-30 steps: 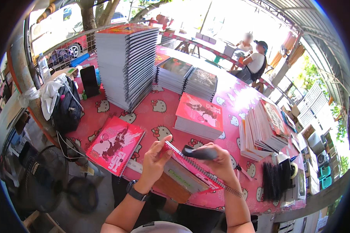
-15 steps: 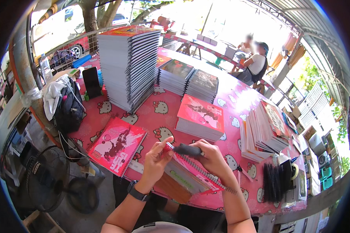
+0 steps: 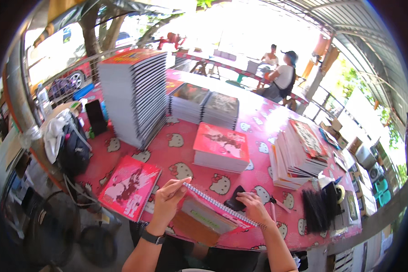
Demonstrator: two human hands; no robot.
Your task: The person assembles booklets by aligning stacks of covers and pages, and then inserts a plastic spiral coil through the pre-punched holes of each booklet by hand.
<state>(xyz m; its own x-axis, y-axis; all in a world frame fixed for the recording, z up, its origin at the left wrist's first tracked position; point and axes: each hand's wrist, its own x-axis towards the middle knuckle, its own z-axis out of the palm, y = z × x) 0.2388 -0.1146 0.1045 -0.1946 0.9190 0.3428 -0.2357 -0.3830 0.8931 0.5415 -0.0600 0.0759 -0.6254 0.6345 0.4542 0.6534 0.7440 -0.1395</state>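
A pink spiral-bound book [image 3: 245,221] leans at the table's near edge, its coil running along the upper side. My left hand [image 3: 168,199] pinches the coil's left end between thumb and fingers. Loose coil sticks out past the book's right end, by my right wrist. My right hand [image 3: 255,207] has its fingers on a black hand tool [image 3: 235,200], low over the table just behind the book; its exact kind is unclear. Beside the left forearm lies another pink spiral-bound book [image 3: 130,186]. A stack of pink-covered books [image 3: 221,147] stands behind my hands.
A tall stack of spiral-bound books [image 3: 133,97] rises at the back left, with darker stacks [image 3: 204,102] beside it. To the right are loose unbound pages [image 3: 290,158] and a bundle of black coils [image 3: 318,211]. A fan [image 3: 52,226] stands lower left. Two people sit farther back.
My right hand has moved the black tool from the coil's left end rightward and down toward the table. The left hand stays at the coil's end. The view has shifted slightly.
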